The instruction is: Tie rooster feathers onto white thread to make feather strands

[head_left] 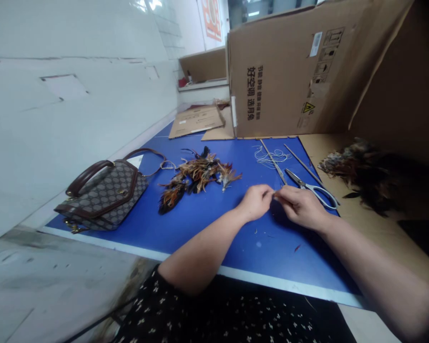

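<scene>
My left hand [256,202] and my right hand [303,208] meet over the blue tabletop [214,228], fingertips pinched close together. Something small and pale shows between them, too small to name. Just beyond my right hand lie open scissors [321,193] with light handles. A thin stick [271,159] and a tangle of pale thread [262,158] are on the table past my fingers, and a second thin stick [302,162] runs beside them. To the left of my hands sits a loose pile of brown and black feathers [200,174].
A patterned handbag [107,195] with brown trim stands at the left, near the wall. Large cardboard boxes [282,85] rise at the back right. Another dark feather bunch [361,166] rests on cardboard at the right. Flat cardboard [196,121] lies at the back.
</scene>
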The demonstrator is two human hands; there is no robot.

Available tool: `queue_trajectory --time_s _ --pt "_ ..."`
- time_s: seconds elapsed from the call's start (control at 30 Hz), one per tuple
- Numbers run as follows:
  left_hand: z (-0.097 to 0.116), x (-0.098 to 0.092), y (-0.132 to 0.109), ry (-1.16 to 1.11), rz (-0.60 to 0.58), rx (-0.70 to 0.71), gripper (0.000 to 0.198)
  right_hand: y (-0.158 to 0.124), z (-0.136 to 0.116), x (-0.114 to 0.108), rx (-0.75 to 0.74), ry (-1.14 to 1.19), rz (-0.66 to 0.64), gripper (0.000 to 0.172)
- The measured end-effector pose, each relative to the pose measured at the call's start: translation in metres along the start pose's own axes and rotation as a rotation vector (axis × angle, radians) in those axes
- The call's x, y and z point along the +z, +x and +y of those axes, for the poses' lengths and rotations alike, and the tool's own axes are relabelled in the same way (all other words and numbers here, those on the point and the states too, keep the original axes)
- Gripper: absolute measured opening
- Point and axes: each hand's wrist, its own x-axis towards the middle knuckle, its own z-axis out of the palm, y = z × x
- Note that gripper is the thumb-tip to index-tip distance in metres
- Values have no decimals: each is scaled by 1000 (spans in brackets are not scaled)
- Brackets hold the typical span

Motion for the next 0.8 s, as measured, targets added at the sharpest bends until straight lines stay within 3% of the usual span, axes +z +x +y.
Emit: queue_trajectory --time_s 0.1,0.2,0.4,0.8 --pt "3 -2 -2 92 -154 154 19 -1 8 -4 70 17 36 14" --pt "6 -2 -3 -66 -196 112 18 0 14 -7 196 149 87 24" --pt "7 4 0 -381 -36 -67 28 3 5 -3 266 239 126 33" --pt "-13 22 6 -404 177 -99 33 4 -4 5 186 207 91 32"
